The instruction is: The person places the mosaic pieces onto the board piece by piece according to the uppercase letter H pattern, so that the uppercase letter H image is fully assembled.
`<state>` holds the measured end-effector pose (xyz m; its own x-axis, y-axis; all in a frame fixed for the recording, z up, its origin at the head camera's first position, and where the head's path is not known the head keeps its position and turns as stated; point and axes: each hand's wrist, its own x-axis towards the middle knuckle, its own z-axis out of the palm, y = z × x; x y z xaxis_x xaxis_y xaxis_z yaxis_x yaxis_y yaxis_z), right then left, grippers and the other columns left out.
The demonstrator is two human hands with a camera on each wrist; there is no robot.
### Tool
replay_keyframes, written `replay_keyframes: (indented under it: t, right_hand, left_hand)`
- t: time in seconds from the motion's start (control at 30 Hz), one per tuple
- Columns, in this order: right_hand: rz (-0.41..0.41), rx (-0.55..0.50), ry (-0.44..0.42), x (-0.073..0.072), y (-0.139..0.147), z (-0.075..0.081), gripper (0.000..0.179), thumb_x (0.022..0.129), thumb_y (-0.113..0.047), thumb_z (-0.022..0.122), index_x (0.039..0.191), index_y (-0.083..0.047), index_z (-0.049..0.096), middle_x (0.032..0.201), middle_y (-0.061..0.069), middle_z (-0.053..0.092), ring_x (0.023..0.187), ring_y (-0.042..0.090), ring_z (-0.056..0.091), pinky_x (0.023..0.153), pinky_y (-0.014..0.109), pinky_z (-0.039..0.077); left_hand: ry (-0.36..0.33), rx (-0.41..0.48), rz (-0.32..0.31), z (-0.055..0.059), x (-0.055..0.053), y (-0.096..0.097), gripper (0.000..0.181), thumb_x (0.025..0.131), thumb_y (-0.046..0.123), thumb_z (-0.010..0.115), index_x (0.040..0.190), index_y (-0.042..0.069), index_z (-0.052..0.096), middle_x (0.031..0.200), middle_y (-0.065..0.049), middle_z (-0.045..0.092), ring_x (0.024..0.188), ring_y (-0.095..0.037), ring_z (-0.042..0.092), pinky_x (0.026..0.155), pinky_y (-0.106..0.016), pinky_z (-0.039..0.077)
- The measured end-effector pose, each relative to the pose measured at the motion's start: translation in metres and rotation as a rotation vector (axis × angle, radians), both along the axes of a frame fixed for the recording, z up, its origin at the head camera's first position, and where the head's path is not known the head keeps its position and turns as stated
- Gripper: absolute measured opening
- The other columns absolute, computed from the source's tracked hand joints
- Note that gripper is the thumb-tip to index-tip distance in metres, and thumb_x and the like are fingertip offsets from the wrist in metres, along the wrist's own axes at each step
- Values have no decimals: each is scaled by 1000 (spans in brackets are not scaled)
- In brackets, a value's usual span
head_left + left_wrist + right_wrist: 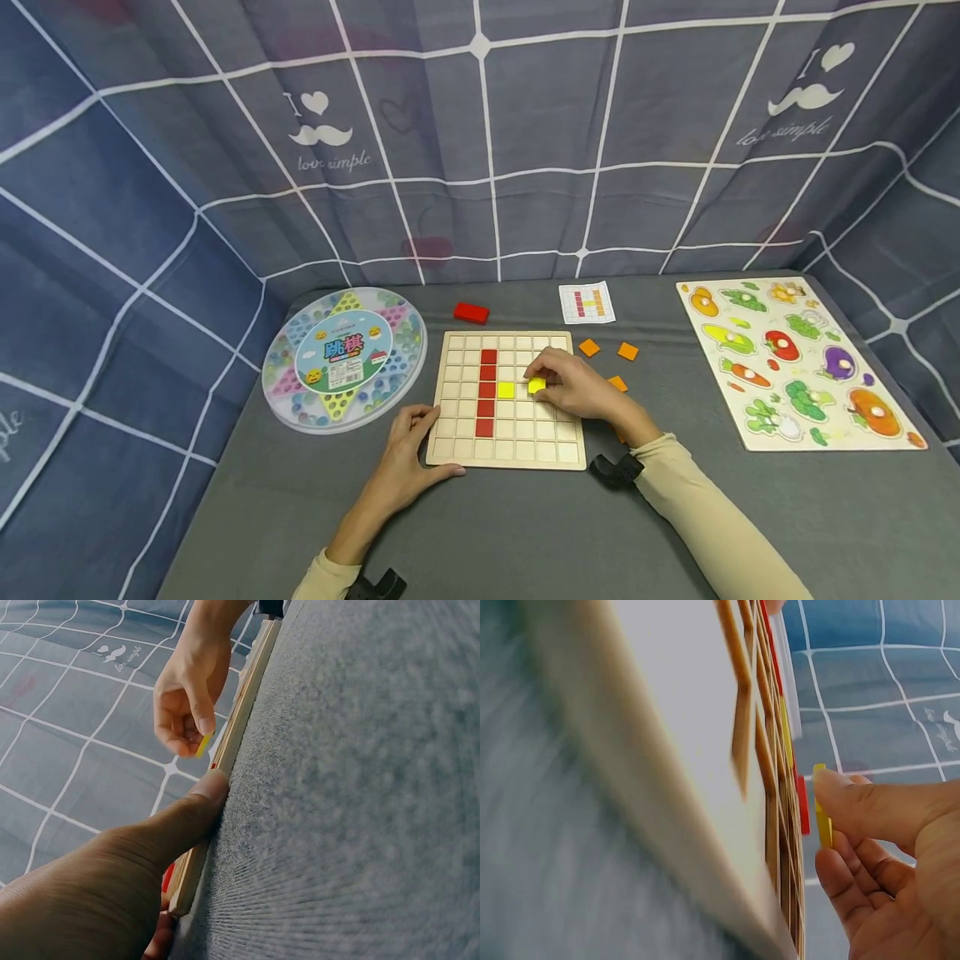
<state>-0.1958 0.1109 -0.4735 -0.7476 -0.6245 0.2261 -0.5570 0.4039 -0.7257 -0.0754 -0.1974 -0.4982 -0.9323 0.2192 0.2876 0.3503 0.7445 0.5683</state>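
A wooden grid board (450, 450) lies on the table, with a column of red squares (486, 408) and a yellow square (506, 390) set in its cells. My left hand (408, 454) holds the board's near left corner, thumb along the front edge and fingers at the left side. Over the right part of the board, my right hand (573, 383) pinches another yellow square tile (536, 385) between thumb and fingers. In the right wrist view that yellow tile (823, 806) is held on edge, apart from the board.
Orange tiles (628, 351) lie right of the board. Behind it are a red block (471, 312) and a pattern card (587, 302). A round Chinese checkers box (345, 358) stands left; a vegetable puzzle board (802, 367) lies right. A grid-patterned curtain (540, 125) hangs behind.
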Motion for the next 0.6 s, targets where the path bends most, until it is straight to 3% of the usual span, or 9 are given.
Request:
replay_keyframes:
  t: [0.23,0.6]
  right_hand:
    - [35,4,19,-1,-7,-5,25,82,-1,77,103,-11,68,100,0,63,89,13,57,80,28,49]
    - [73,1,49,-5,-15,-11,22,83,-4,76,101,-14,67,98,-1,62,89,11,57,80,28,50]
  left_hand:
    - [-15,17,-1,2,0,2,97,60,39,93,140,2,52,131,-12,47,113,-24,45,96,-46,43]
    - [45,0,-1,-1,0,1,97,59,36,94,139,-1,53,128,-13,48,111,-23,47,92,-45,44]
